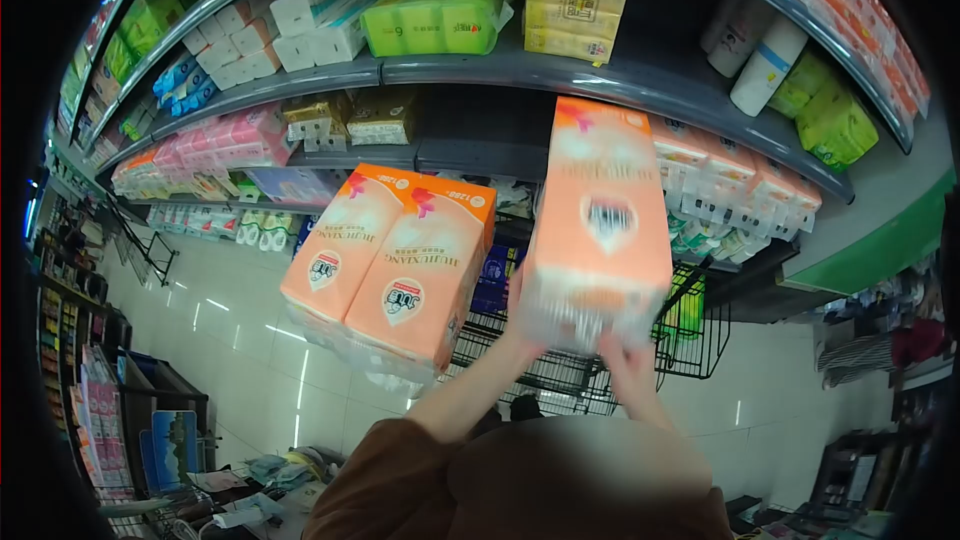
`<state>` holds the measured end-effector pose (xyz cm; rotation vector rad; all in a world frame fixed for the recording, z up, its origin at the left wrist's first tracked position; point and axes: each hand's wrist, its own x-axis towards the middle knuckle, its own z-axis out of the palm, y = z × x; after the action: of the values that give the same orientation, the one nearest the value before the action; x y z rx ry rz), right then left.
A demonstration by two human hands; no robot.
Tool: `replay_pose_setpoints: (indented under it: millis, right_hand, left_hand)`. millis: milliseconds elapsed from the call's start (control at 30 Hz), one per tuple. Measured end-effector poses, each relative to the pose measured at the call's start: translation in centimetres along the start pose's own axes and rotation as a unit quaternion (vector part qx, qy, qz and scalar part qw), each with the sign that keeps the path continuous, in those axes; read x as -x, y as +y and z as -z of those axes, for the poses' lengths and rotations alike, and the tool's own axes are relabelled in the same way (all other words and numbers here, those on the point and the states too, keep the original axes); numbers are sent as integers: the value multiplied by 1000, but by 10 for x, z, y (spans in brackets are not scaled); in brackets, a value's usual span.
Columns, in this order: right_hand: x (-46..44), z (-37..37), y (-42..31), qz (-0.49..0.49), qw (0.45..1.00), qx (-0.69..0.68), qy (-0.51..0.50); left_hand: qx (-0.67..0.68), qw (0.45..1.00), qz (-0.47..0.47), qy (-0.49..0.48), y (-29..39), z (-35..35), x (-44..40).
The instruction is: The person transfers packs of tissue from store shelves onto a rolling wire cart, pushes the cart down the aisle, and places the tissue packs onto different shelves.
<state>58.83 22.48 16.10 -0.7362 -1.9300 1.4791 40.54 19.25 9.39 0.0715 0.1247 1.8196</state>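
Observation:
An orange tissue pack (605,220) in plastic wrap stands upright before me, its lower part blurred. My left hand (525,315) grips its lower left side, fingers partly hidden behind the wrap. My right hand (622,355) holds the bottom edge near its right side. To the left, another orange tissue pack (400,265), two blocks wide, rests tilted at the level of the lower shelf, not touched by either hand. Beneath my hands is a black wire cart (535,372).
Curved grey shelves (450,70) hold a green pack (435,18), a yellow pack (575,2) and white bottles (768,65). Below are pink packs (225,140). Clothes and papers (270,475) lie at the lower left. Striped fabric (860,355) shows at the right.

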Motion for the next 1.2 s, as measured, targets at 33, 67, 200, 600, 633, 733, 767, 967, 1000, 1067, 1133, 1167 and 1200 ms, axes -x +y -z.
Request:
replay_pose_setpoints:
  millis: [33, 67, 200, 600, 633, 733, 767, 967, 1000, 1067, 1133, 1167, 1200]
  right_hand:
    - [21, 1, 3, 146, 987, 66, -23]
    - [51, 1, 1, 88, 993, 36, -64]
    - [123, -33, -23, -148, 976, -89, -132]
    - [76, -136, 52, -93, 988, -58, -113]
    - [84, -139, 69, -91, 987, -44, -126]
    - [95, -142, 70, -45, 990, -14, -134]
    - [99, -139, 71, -49, 988, 9, -146]
    - [106, -137, 71, -195, 966, -89, -145]
    - [102, -132, 56, -149, 976, -25, -157]
    - [103, -120, 50, -110, 973, 10, -202]
    - [96, -98, 36, -138, 935, 44, -325]
    - [97, -85, 39, -118, 932, 27, -342]
    - [101, -73, 44, -98, 928, 11, -360]
  left_hand:
    - [-6, 999, 35, 41, -1, 15, 34]
    - [-9, 994, 70, 82, -1, 18, 70]
    - [-70, 963, 112, 235, 9, 23, 185]
    - [43, 990, -2, 132, 33, 67, 215]
    - [46, 990, 13, 132, 34, 67, 223]
    - [17, 988, 47, 144, 42, 73, 240]
    - [-16, 986, 56, 159, 43, 71, 244]
    - [-92, 977, 108, 159, 15, 84, 218]
    - [-75, 979, 105, 156, 7, 93, 213]
    - [-99, 987, 72, 104, 3, 113, 207]
    - [-98, 988, 43, 109, 1, 140, 197]
    - [-84, 987, 29, 137, -1, 158, 189]
    - [-68, 984, 15, 167, -2, 166, 184]
